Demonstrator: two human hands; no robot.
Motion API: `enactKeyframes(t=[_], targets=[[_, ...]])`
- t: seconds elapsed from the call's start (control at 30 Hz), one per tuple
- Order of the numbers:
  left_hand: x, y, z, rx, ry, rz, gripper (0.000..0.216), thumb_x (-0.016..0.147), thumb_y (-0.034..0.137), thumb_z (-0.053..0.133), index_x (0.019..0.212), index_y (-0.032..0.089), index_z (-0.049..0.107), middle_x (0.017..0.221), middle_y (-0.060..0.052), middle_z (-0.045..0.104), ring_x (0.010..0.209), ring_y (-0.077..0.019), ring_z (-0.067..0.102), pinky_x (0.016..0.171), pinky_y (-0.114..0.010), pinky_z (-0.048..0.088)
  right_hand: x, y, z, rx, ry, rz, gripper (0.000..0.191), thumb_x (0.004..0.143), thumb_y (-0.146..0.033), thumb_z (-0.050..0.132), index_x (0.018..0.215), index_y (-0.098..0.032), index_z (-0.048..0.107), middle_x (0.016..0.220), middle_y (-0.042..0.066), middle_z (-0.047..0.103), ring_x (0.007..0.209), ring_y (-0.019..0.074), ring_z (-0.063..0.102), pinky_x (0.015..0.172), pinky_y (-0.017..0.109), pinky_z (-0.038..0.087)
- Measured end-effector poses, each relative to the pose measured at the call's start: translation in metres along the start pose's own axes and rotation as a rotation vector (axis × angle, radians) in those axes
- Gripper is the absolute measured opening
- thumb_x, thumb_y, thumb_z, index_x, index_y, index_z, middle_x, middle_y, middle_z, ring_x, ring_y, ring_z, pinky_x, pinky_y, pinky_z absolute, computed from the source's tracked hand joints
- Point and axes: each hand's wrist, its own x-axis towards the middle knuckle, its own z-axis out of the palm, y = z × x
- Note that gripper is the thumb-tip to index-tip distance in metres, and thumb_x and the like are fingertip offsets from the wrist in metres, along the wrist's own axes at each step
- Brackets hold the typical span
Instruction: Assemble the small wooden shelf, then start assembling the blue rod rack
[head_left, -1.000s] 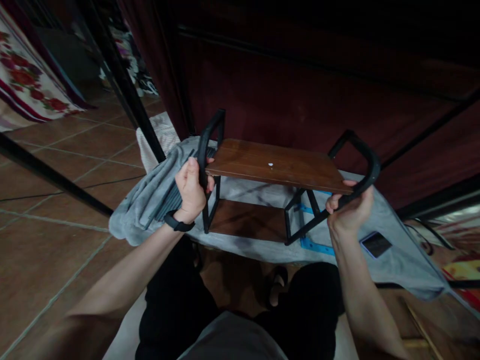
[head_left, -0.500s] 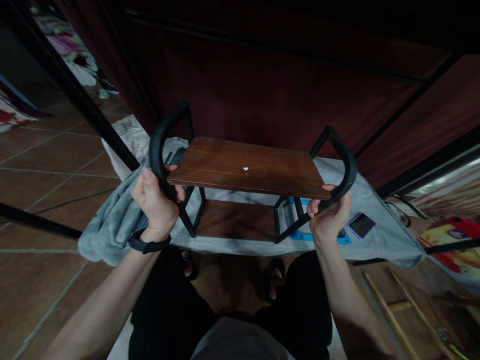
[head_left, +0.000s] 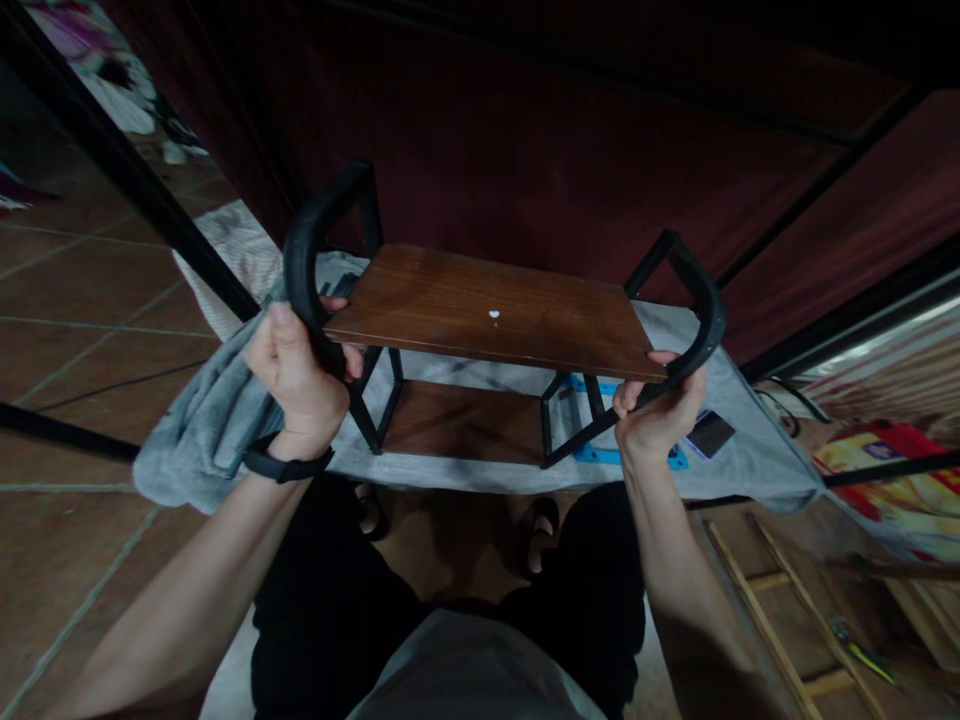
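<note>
Rack: two brown boards in a black tube frame (head_left: 304, 250), held between both hands above the draped desk (head_left: 750, 455); whether its lower tubes touch the cloth, I cannot tell.
Left hand (head_left: 300, 380): fingers wrapped round the left tube, beside the upper board's (head_left: 480, 295) near left corner; black band (head_left: 289, 462) on the wrist.
Right hand (head_left: 660, 415): fingers grasping the right tube, some at the upper board's near right corner.
Tipping risk: the rack could tilt if one hand gave way before the other, or if the loose grey drape slid under the tubes.
Knock risk: a swing to the right could catch the phone (head_left: 709, 435) or the blue piece (head_left: 596, 455), both lying near that end.
Pinch risk: fingers hooked by the board could be caught if it shifted against the tube.
Pack (head_left: 892, 465): red and yellow, at the right, seemingly packaging; its contents cannot be seen.
</note>
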Motion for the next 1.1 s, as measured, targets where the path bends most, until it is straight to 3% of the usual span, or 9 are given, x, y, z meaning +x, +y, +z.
enactKeyframes(t=[0.3,0.5,0.8,1.1], targets=[[-0.001,-0.002,-0.004,0.057,-0.026,0.001,0.055,0.098,0.055,0.038,0.089,0.01,0.068,0.048,0.005,0.05,0.033,-0.0069,0.045,0.034,-0.019,0.025,0.003,0.0,0.003,0.007,-0.012,0.011,0.042,0.094,-0.052,0.036,0.086,-0.022,0.063,0.042,-0.008,0.042,0.029,0.0086,0.032,0.03,0.02,0.025],[-0.001,-0.001,-0.004,0.022,-0.03,-0.011,0.054,0.097,0.057,0.042,0.09,0.009,0.067,0.067,0.0,0.061,0.034,-0.0041,0.045,0.032,-0.019,0.025,0.003,0.001,0.005,-0.003,-0.016,0.007,0.041,0.095,-0.05,0.035,0.088,-0.022,0.064,0.042,-0.007,0.043,0.03,0.0093,0.032,0.03,0.021,0.025],[-0.012,0.003,0.0,-0.002,-0.157,-0.171,0.054,0.091,0.066,0.047,0.095,0.018,0.071,0.049,0.002,0.051,0.034,-0.0107,0.043,0.035,-0.026,0.029,0.01,-0.003,-0.011,-0.022,0.011,0.005,0.041,0.093,-0.052,0.039,0.089,-0.022,0.067,0.047,-0.005,0.049,0.036,0.0113,0.043,0.035,0.023,0.032],[-0.001,0.004,-0.015,-0.006,-0.089,-0.186,0.054,0.091,0.068,0.044,0.1,0.021,0.069,0.057,0.0,0.057,0.037,-0.011,0.045,0.037,-0.026,0.028,-0.001,0.001,0.005,0.065,-0.026,0.11,0.039,0.092,-0.049,0.045,0.093,-0.019,0.07,0.062,-0.001,0.057,0.049,0.0115,0.05,0.043,0.024,0.039]])
